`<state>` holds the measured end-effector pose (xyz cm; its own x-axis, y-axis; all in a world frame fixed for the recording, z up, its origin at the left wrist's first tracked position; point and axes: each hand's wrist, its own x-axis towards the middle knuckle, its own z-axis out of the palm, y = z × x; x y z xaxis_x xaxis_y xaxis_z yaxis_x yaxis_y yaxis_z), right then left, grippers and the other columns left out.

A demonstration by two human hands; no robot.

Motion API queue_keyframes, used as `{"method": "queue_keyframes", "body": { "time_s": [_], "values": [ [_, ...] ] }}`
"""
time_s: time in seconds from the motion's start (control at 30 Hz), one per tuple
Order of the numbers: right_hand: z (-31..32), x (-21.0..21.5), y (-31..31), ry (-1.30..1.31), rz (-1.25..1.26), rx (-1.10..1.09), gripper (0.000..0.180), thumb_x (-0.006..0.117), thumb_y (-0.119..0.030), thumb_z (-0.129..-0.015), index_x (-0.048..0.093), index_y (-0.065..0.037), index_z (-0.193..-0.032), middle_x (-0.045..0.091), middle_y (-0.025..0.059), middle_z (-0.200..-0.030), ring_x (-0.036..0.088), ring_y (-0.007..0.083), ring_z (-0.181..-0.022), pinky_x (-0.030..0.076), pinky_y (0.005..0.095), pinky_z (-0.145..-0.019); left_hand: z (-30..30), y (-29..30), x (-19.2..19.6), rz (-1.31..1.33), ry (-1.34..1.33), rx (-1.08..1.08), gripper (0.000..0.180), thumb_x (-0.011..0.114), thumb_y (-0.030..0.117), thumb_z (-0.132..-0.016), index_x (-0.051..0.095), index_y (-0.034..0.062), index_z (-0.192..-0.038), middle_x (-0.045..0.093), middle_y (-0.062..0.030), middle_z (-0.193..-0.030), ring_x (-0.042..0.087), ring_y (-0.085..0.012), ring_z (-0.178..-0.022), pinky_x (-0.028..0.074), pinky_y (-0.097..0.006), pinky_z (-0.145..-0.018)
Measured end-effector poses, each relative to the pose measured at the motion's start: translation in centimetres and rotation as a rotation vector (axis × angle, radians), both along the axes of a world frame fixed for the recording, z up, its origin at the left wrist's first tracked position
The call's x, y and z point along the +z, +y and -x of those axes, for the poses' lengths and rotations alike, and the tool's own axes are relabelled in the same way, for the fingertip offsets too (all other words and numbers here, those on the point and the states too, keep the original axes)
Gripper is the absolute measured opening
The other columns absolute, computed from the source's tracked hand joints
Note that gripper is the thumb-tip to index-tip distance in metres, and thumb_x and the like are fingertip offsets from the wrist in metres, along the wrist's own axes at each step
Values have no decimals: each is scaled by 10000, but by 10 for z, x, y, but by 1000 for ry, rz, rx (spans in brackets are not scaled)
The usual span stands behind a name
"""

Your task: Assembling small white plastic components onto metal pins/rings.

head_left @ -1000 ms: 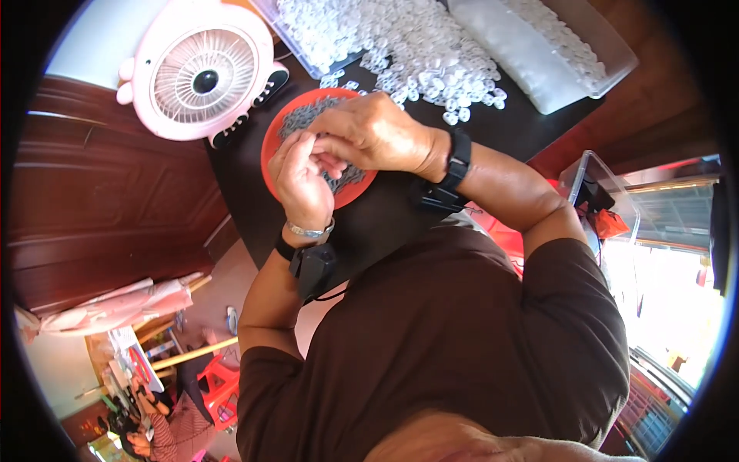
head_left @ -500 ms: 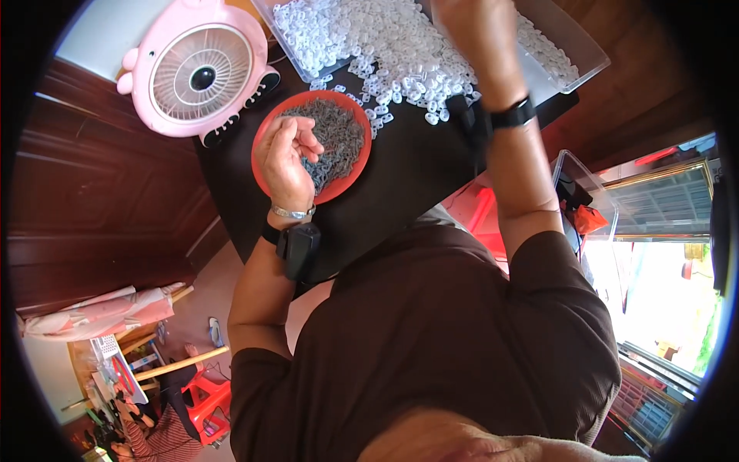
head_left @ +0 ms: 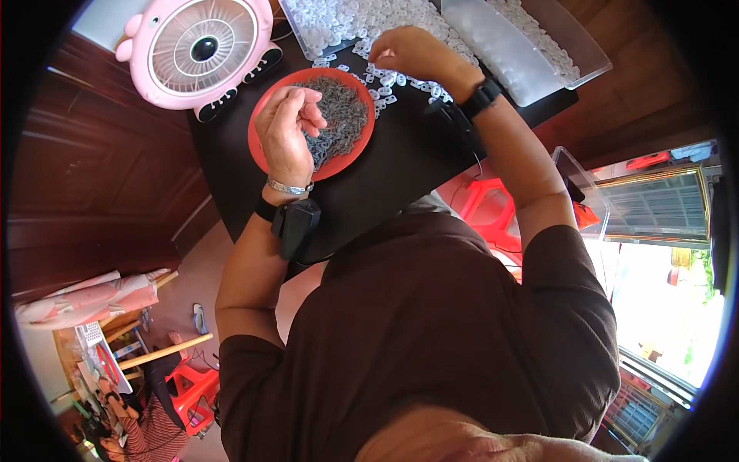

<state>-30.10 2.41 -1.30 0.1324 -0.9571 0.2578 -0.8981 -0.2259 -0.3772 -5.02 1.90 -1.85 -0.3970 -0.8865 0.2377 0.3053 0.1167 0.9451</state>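
Pink fan far left on the black surface. Left hand over the red plate of grey pieces, fingers curled narrow; can't tell if it holds one. Right hand cupped over the white pieces, grip hidden. Clear tray far right.

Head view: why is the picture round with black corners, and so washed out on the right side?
In the head view, a fisheye lens bends straight edges, such as the black table's, toward the dark rim; daylight through the window blows out that side, while the round red plastic dish of grey pieces and both hands stay evenly lit and sharp.
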Motion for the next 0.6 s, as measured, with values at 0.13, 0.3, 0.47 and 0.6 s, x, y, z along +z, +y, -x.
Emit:
{"method": "queue_keyframes", "body": {
  "time_s": [0.13,0.3,0.47,0.6],
  "values": [
    [-10,-16,-12,137,-77,72,198,634,-178,-731,681,-90,-902,646,102,-873,615,282,-843,479,384,-747,0,0,0,-8,-2,10,278,451,206,-903,606,-9,-819,538,-40,-648,521,-124,-528,361,-212,-480],
    [-18,-19,-17,261,-126,11,134,624,-167,-745,654,-82,-844,617,104,-859,595,302,-834,475,408,-725,-1,-2,-2,-3,-8,16,277,458,212,-901,609,-5,-816,544,-39,-648,525,-122,-526,360,-211,-474],
    [-17,-29,-19,438,77,67,108,580,-160,-783,607,-58,-809,607,110,-829,596,309,-832,483,415,-709,0,-5,-5,-15,-25,15,278,466,223,-896,611,0,-815,545,-37,-645,526,-122,-526,362,-210,-475],
    [-17,-36,-25,540,193,49,103,547,-139,-798,595,-49,-799,608,111,-818,598,312,-829,489,416,-699,1,-5,-4,-27,-20,18,256,477,203,-879,618,6,-796,548,-28,-622,519,-106,-515,358,-202,-459]
  ]
}}
